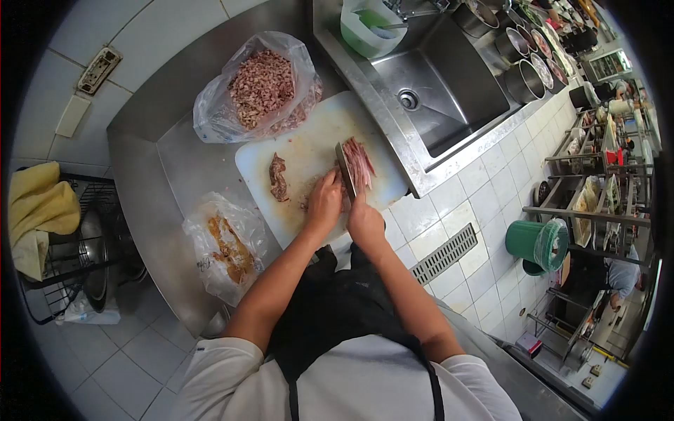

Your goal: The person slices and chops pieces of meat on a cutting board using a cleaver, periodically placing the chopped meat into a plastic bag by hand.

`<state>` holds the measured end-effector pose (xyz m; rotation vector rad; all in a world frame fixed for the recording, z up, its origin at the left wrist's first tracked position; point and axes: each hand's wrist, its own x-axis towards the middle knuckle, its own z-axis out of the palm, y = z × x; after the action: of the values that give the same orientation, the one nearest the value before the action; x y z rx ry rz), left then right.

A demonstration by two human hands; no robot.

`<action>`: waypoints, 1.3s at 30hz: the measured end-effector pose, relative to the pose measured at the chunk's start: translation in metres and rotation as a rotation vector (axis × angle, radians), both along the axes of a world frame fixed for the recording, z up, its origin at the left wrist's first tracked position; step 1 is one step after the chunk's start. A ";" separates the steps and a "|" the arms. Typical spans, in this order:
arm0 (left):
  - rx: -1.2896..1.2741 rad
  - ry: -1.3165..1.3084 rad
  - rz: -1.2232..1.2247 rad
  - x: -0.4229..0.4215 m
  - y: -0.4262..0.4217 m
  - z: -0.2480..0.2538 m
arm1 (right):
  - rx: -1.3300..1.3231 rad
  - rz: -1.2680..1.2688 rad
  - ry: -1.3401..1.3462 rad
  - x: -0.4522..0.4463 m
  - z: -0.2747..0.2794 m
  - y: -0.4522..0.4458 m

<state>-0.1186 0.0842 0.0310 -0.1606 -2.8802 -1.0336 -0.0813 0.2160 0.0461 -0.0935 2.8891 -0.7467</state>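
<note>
- Because the smeared plastic bag lies loose close to the cutting board, my left elbow could drag it along if I shifted that way.
- Above it, the bag of diced meat stands wide-mouthed and slumps over the board's upper edge; a knock might spill pieces onto the steel surface.
- My left hand is partly curled, fingers set down right beside the blade; its palm is hidden, so I can't tell how much meat it pins. I judge this the worst risk: greasy meat could slip and carry a fingertip under the edge.
- My right hand is closed round the handle of the knife; a wet grip could let the blade twist.
- Past the blade, the meat strips sit near the board's right side, so a hard sweep could push some off towards the sink.
- As for looks, again from the left: the dark meat piece lies alone on the board's left part, brown, narrow and ragged.
- The knife shows a broad, dull grey blade, standing on its edge against the strips.
- The strips are on the right part of the board, pink to deep red with paler streaks, long, thin and bunched roughly side by side.
</note>
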 end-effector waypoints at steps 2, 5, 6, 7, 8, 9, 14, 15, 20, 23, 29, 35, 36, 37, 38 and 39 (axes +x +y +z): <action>0.007 0.026 0.028 0.000 0.001 -0.009 | 0.006 0.040 -0.032 0.031 0.002 0.019; 0.038 0.069 0.086 0.003 0.002 -0.021 | 0.025 0.034 -0.109 0.057 0.022 0.035; 0.050 0.084 0.106 0.003 0.003 -0.018 | 0.032 0.043 -0.101 0.057 0.031 0.037; 0.092 0.057 0.145 0.003 0.004 -0.015 | 0.039 0.053 -0.096 0.057 0.040 0.039; 0.134 0.028 0.182 0.004 0.008 -0.013 | 0.045 0.061 -0.092 0.057 0.044 0.040; 0.176 -0.003 0.219 0.005 0.010 -0.011 | 0.039 0.058 -0.076 0.057 0.044 0.039; 0.247 -0.007 0.264 0.008 0.006 -0.021 | 0.056 0.060 -0.036 0.043 0.025 0.031; 0.247 0.004 0.263 0.008 0.004 -0.022 | 0.059 0.067 -0.024 0.041 0.023 0.030; 0.369 -0.081 0.290 0.003 0.002 -0.031 | 0.059 0.054 -0.007 0.039 0.039 0.030; 0.387 -0.029 0.296 0.002 0.003 -0.039 | 0.073 0.066 0.008 0.041 0.050 0.026; 0.304 0.041 0.268 0.003 0.007 -0.016 | 0.103 0.098 0.033 0.036 0.029 0.018; 0.190 0.076 0.194 -0.001 0.004 -0.021 | 0.071 0.094 0.039 0.031 0.022 0.016; 0.186 0.069 0.179 -0.001 0.003 -0.021 | 0.084 0.091 0.020 0.029 0.024 0.015; 0.180 0.076 0.168 -0.002 0.002 -0.021 | 0.096 0.089 0.001 0.027 0.025 0.013; 0.172 0.082 0.157 -0.003 0.001 -0.021 | 0.107 0.087 -0.018 0.025 0.026 0.012; 0.163 0.088 0.146 -0.003 0.001 -0.021 | 0.107 0.090 -0.015 0.023 0.024 0.010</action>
<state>-0.1212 0.0847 0.0096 0.0143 -2.6692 -1.1949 -0.0584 0.2263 0.0698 -0.2022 2.8821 -0.5734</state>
